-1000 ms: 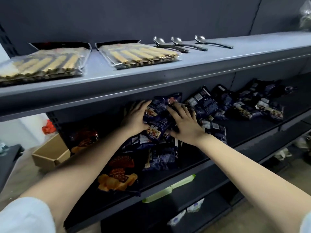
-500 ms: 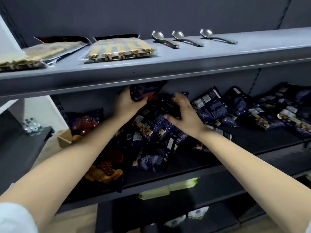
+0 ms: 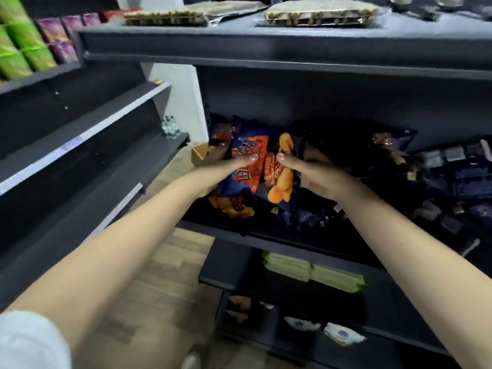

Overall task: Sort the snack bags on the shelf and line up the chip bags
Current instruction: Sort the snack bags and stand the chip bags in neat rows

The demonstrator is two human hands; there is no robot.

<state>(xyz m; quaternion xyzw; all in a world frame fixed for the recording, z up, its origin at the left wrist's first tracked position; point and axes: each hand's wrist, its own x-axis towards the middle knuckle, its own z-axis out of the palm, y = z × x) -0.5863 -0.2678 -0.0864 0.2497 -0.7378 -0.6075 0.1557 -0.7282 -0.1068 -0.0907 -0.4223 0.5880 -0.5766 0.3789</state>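
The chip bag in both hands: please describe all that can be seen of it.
The chip bag is glossy dark blue film with an orange-red panel, blurred lettering and pictured orange chips. It stands about upright, tilted slightly, at the left end of the middle shelf. The left hand grips its left side and the right hand its right, thumbs on the front. More chip bags lie behind and below it.

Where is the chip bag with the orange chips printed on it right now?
In the head view the chip bag is at the middle shelf's left end, held between the left hand and right hand.
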